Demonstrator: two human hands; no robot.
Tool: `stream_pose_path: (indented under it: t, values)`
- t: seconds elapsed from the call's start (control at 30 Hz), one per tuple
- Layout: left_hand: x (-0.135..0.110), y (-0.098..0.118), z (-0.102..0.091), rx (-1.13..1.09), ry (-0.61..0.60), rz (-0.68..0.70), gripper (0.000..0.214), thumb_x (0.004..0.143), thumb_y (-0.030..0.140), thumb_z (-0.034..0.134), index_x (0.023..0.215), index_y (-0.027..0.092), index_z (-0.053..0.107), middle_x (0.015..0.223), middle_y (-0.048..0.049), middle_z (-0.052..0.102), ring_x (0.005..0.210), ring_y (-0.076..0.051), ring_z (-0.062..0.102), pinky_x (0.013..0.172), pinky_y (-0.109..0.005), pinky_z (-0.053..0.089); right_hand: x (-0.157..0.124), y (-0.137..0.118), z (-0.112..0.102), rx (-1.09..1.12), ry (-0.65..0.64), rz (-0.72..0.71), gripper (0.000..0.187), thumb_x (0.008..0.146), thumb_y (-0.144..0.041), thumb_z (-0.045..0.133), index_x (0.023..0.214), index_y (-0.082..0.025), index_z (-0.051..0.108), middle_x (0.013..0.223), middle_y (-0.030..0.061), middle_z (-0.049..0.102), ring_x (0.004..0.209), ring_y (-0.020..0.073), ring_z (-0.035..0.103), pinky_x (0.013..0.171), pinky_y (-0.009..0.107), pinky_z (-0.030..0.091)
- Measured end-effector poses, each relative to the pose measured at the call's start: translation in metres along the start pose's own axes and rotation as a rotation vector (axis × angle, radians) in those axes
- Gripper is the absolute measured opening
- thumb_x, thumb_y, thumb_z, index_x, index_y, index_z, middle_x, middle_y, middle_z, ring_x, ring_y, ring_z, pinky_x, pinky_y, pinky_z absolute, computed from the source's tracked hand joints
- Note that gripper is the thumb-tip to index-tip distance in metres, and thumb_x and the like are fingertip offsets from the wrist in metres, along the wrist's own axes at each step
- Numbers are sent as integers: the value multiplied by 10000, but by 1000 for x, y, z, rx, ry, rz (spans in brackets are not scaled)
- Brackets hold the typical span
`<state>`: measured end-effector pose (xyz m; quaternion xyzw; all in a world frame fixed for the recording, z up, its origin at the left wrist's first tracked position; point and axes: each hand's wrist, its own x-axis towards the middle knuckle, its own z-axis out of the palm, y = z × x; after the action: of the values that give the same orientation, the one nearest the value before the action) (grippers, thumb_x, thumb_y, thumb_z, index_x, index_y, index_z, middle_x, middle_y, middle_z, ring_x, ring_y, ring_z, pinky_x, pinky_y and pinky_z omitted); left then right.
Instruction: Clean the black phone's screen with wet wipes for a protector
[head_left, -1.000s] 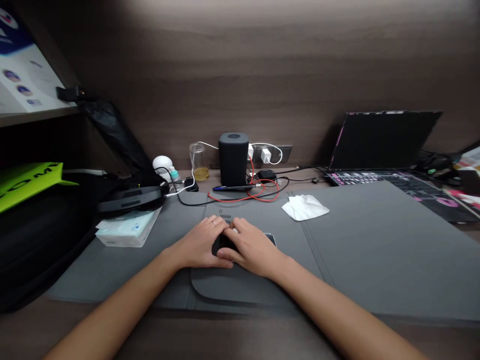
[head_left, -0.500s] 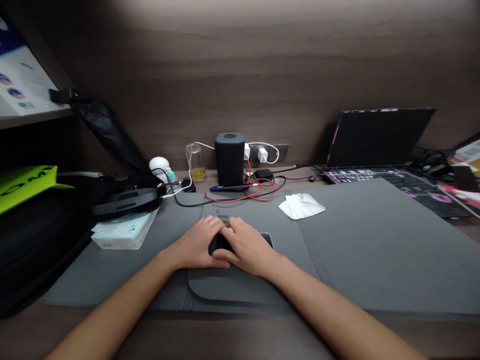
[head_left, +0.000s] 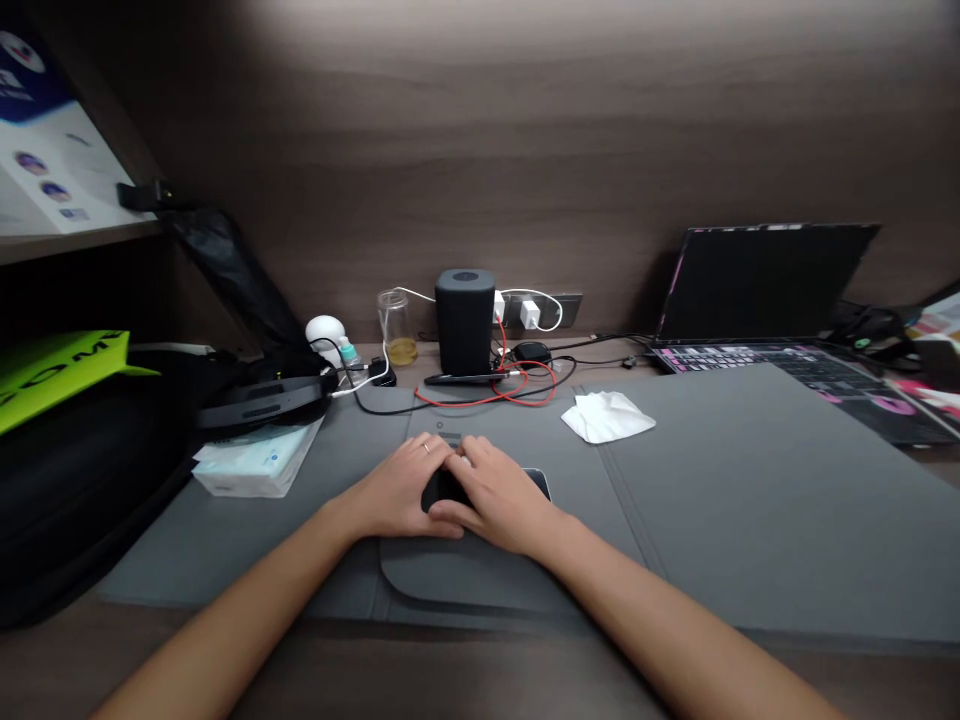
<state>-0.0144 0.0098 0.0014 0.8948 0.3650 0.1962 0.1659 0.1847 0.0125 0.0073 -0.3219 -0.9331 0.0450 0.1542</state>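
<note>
My left hand (head_left: 405, 490) and my right hand (head_left: 495, 495) meet over a dark, flat phone (head_left: 538, 482) with a shiny rim, which lies sideways on the grey desk mat (head_left: 712, 510). The fingers of both hands are bent and closed over it, their tips touching at the far edge. A ring sits on one left finger. Both thumbs point inward along the near side, the right one above the left. Between the hands a black patch shows; most of the phone is covered. A small pale bit peeks out by the right fingertips, too small to name.
A crumpled white tissue (head_left: 609, 416) lies right of my hands, a tissue pack (head_left: 255, 470) left. Behind stand a black speaker (head_left: 465, 325), a glass jar (head_left: 397, 335) and tangled red cable (head_left: 525, 395). A laptop (head_left: 765, 285) sits back right, a black bag (head_left: 75, 500) far left.
The whole view has shifted slightly, so things appear a little further right and lower. My hands keep the same closed pose over the phone.
</note>
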Motion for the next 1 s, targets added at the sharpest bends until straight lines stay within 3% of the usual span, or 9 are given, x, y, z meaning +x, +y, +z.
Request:
stream_pose_path:
  t: [0.63,0.8,1.0]
  values:
    - [0,3,-1,19,-14,4,502,758,546,784,1040,199,556,1048,-71,591,974,-275,531,849,-392,455,-3,4,-6,57,-44,13,461,937,-578,579,1110,-152,610,1031,115,562,889,243,515,751,363,449]
    - [-1,2,-3,10,-8,-2,504,799,537,754,1129,209,562,1116,-79,598,1033,-281,540,899,-405,454,-20,23,-32,111,-130,-35,510,927,-591,585,1193,-156,614,1025,105,569,885,237,537,761,360,465]
    - [-1,3,-5,10,-13,-9,546,793,559,751,1173,213,565,1137,-85,604,1067,-291,544,927,-422,461,-62,57,-66,149,-283,137,754,775,-667,719,1329,-178,571,1105,117,552,939,269,568,781,378,498]
